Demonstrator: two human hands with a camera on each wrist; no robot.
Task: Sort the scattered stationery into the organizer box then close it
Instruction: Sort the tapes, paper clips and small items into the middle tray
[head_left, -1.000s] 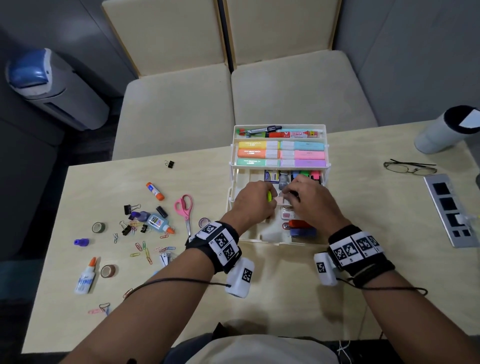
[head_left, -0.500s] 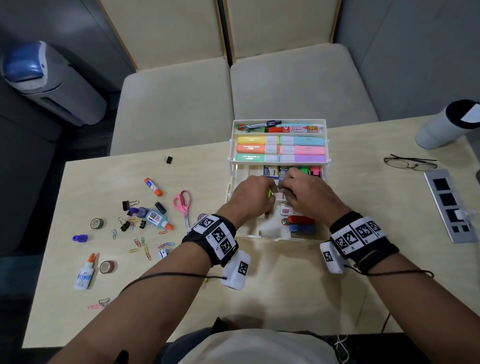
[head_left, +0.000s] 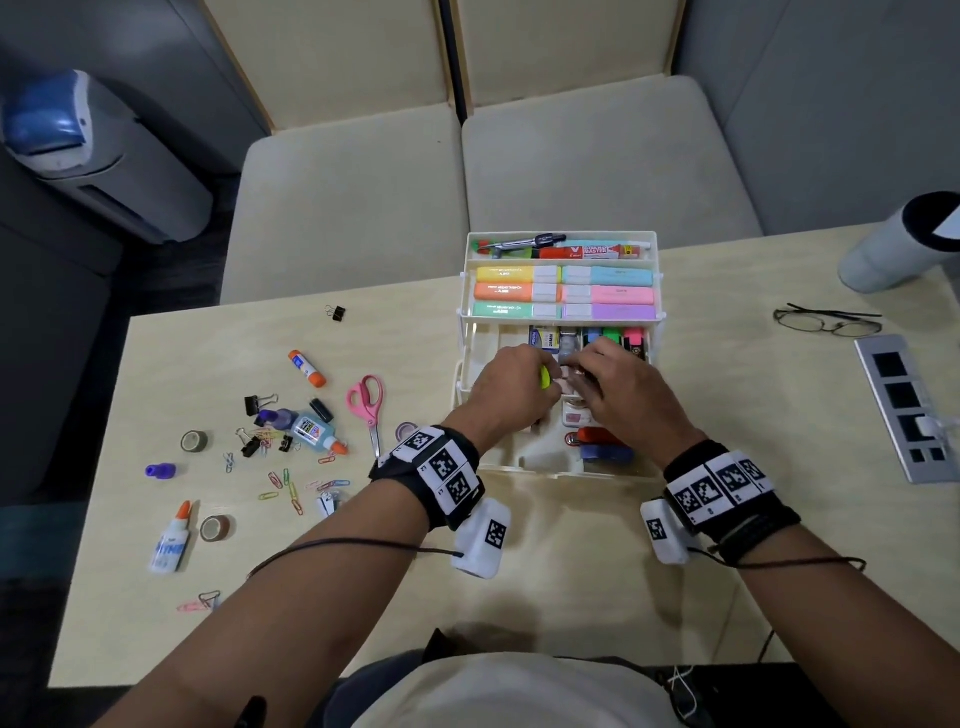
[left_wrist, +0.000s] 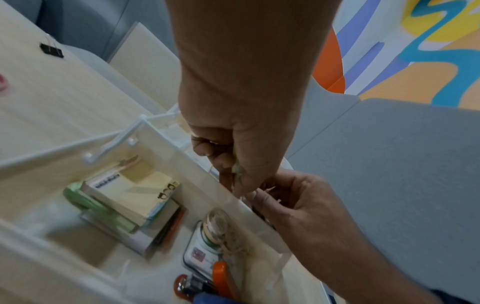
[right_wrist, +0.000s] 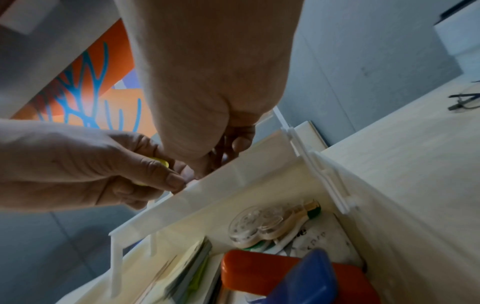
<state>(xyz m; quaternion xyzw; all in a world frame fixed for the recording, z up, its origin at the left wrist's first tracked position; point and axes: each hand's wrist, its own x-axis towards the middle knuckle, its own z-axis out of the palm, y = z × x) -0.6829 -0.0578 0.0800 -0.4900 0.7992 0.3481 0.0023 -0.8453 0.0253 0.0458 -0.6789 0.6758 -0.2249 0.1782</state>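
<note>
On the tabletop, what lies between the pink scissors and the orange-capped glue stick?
Nothing: in the head view, the table is bare wood between the pink scissors and the orange-capped glue stick. The nearest item, a small black piece, lies below that stretch.

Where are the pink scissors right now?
In the head view, the pink scissors lie on the table, left of the organizer box, between the glue bottle and the left hand.
</note>
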